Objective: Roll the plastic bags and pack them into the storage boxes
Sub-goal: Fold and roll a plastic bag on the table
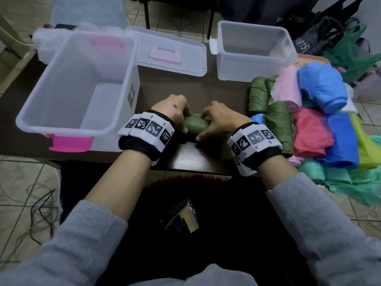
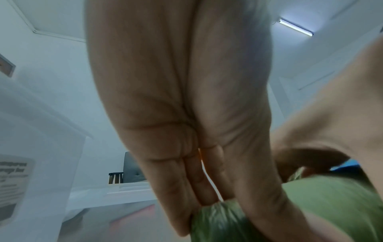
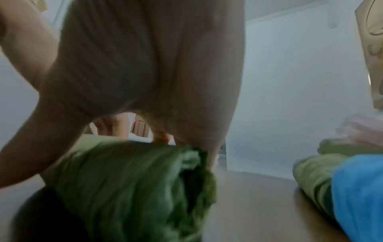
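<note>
2 hands [image 1: 194, 118] grip 1 green roll [image 1: 195, 124]; 2 boxes [image 1: 253, 50].

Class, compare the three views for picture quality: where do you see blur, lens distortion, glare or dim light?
Head view: fairly sharp at the green roll, wide-angle bending of the large storage box, corners dim. Left wrist view: left hand looms huge and soft; a ceiling light glares. Right wrist view: heavy blur, right hand in shadow.

head: above, facing down | wrists: close under palms | shared: green roll [image 1: 195, 124]
</note>
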The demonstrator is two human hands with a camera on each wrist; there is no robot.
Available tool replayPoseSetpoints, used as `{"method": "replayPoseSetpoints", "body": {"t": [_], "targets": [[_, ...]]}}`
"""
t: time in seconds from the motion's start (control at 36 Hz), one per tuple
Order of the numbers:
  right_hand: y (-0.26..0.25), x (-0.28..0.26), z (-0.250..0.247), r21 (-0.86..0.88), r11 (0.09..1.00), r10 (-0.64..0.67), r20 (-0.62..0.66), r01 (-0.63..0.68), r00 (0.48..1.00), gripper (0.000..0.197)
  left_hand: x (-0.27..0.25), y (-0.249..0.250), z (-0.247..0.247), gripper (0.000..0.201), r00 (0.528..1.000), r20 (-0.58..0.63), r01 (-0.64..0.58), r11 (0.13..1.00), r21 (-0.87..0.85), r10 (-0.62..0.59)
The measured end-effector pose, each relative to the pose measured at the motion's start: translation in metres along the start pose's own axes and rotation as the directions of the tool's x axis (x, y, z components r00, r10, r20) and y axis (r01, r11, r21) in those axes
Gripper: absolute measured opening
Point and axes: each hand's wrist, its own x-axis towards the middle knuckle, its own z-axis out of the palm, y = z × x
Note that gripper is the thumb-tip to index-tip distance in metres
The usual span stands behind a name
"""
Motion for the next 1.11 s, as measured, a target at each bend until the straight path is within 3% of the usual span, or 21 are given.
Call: {"method": "replayPoseSetpoints", "body": {"t": [0.17,0.36,0.61,0.75,0.86,0.94,1.0,1.06,1.11], "targets": [[-0.002,0.001,0.009,0.068,0.998,-0.001,0.039,-0.002,0.999,0.105,0.002,0.005,-0.004,0.062,0.999,0.024,0.025,0.999,0.025,-0.025],[-0.006,-0.002,0.015,-0.013,1.0,-0.025,-0.003,0.025,1.0,0.076,-0.001,0.002,0.001,0.06,1.0,-0.009,0.007,1.0,-0.004,-0.007],[-0.008,-0.013,0.024,-0.099,0.989,-0.12,-0.065,0.113,0.991,0.058,-0.015,-0.002,0.01,0.059,0.998,-0.055,-0.041,0.999,-0.033,0.039],[-0.007,-0.014,0.026,0.036,0.995,-0.09,-0.076,0.093,0.993,0.055,-0.026,0.001,0.009,0.066,0.981,-0.159,-0.125,0.987,-0.104,0.107],[-0.014,-0.012,0.02,0.229,0.973,-0.007,-0.124,0.035,0.992,0.051,-0.053,0.01,-0.019,0.056,0.926,-0.329,-0.283,0.918,-0.278,0.186],[-0.033,-0.017,0.005,0.456,0.887,-0.001,-0.161,0.075,0.987,0.027,-0.073,0.004,-0.042,0.049,0.859,-0.497,-0.335,0.869,-0.364,0.123],[-0.049,-0.021,-0.008,0.58,0.804,-0.031,-0.18,0.131,0.983,0.02,-0.087,-0.011,-0.057,0.044,0.768,-0.639,-0.294,0.901,-0.318,0.025],[-0.068,-0.022,-0.02,0.661,0.725,-0.072,-0.204,0.192,0.976,0.019,-0.102,-0.035,-0.069,0.04,0.642,-0.761,-0.213,0.932,-0.293,-0.093],[-0.086,-0.024,-0.03,0.713,0.658,-0.108,-0.229,0.242,0.967,0.02,-0.115,-0.061,-0.075,0.038,0.536,-0.815,-0.116,0.937,-0.329,-0.219]]}}
